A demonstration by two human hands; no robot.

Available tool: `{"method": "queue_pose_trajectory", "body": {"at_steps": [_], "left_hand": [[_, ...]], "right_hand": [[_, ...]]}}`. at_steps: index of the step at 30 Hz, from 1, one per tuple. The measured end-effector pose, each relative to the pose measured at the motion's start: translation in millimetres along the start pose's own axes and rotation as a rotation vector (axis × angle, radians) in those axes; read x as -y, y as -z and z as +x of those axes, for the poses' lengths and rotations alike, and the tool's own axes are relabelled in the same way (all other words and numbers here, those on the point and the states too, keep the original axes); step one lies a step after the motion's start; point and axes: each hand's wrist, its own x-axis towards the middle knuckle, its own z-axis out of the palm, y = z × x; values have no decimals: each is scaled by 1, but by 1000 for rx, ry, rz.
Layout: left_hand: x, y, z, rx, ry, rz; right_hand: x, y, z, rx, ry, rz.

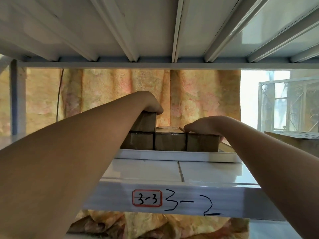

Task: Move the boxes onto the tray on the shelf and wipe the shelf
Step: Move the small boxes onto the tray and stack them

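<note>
A white tray (172, 156) lies on the white shelf (143, 169), a little back from the front edge. Three brown cardboard boxes stand side by side on the tray: a left box (139, 141), a middle box (170, 141) and a right box (202, 143). One more brown box (146, 122) is stacked on the left box. My left hand (151, 103) grips that top box from above. My right hand (205, 125) rests over the right box, fingers curled down on its top and far side.
The upper shelf's underside (155, 31) hangs low overhead. A floral curtain (120, 90) hangs behind the shelf. Another cardboard box (296, 140) sits at the far right by a window. The front rail carries a "3-3" label (147, 198).
</note>
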Motion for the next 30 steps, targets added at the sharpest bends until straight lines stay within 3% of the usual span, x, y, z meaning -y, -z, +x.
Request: {"method": "queue_pose_trajectory", "body": {"at_steps": [5,15,21,26,30], "left_hand": [[3,0,0,21,8,3],[6,-6,3,-9,13,-8],[5,-3,-2,67,22,-20],[8,-7,1,-50,33,-57],[7,-9,2,-37,32,-10]], "right_hand": [[0,2,1,-83,39,-51],[4,6,-4,-12,25,-37],[-7,-8,29,-159,143,-2],[-8,-9,44,-295,127,-54],[-9,-9,50,-330,106,-41]]}}
